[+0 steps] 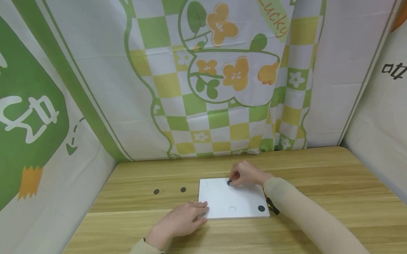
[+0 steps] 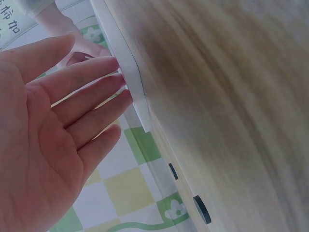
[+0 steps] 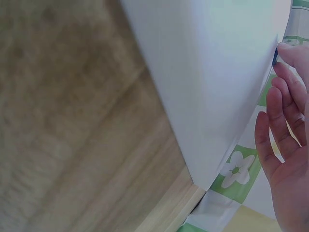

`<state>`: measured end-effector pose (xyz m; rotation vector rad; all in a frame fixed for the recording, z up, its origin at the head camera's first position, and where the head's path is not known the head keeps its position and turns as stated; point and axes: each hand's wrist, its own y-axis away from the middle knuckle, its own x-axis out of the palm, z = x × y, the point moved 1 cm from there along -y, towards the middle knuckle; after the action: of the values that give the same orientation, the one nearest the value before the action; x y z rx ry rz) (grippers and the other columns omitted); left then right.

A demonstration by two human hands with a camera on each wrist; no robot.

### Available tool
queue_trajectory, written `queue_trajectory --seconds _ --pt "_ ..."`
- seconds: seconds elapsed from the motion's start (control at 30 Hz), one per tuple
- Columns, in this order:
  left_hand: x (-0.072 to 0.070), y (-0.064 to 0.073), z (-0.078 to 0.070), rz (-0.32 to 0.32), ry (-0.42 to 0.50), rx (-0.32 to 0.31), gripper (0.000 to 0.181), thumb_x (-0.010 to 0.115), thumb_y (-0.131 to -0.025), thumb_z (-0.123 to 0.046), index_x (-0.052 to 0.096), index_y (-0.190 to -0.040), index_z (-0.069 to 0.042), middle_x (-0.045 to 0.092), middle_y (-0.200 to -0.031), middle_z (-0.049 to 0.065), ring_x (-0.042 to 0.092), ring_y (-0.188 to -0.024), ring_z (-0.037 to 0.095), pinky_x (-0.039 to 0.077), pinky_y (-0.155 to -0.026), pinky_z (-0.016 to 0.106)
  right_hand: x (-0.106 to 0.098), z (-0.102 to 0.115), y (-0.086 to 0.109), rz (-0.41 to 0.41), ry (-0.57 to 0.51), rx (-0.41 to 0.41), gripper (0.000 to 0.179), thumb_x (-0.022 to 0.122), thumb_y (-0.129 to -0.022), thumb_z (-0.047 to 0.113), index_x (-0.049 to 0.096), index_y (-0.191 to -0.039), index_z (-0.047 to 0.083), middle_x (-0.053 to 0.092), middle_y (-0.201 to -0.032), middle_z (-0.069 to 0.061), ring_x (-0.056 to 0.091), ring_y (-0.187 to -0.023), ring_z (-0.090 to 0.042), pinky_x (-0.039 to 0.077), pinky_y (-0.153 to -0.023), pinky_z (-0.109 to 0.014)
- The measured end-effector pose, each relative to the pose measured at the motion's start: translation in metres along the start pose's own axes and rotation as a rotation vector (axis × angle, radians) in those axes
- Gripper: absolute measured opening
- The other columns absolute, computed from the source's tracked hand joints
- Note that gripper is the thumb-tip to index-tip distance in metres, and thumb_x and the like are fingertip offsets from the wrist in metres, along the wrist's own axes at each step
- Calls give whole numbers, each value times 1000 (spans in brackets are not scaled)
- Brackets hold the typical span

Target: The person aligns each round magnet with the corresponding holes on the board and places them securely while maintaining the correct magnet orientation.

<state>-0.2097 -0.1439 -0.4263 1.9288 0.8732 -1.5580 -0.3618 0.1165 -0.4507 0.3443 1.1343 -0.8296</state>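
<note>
A white rectangular board (image 1: pixel 220 198) lies flat on the wooden table, with faint round outlines on its top. My right hand (image 1: pixel 248 173) is over the board's far edge, pinching a small black disc (image 1: pixel 229 183) between thumb and index finger, right at the surface. That disc (image 3: pixel 275 57) shows between the fingertips in the right wrist view. My left hand (image 1: pixel 181 219) rests its straight fingers on the board's near left corner, hiding that corner's top. Another black disc (image 1: pixel 261 208) sits at the near right corner.
Two loose black discs, one farther left (image 1: pixel 156 191) and one closer to the board (image 1: pixel 183 189), lie on the wooden table (image 1: pixel 140 175). A patterned curtain (image 1: pixel 224 126) hangs behind the table's far edge, with printed cloth walls on both sides.
</note>
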Motion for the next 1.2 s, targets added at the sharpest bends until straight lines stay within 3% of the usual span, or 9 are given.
queue_trajectory --seconds 1.2 --pt "1 0 0 -7 -11 -7 38 53 -96 -28 60 -127 -7 55 -137 7 52 -126 25 39 -109 45 -2 2 1 7 0 -22 10 77 -78 21 75 -87 17 65 -82 8 57 -72 0 51 -66 -14"
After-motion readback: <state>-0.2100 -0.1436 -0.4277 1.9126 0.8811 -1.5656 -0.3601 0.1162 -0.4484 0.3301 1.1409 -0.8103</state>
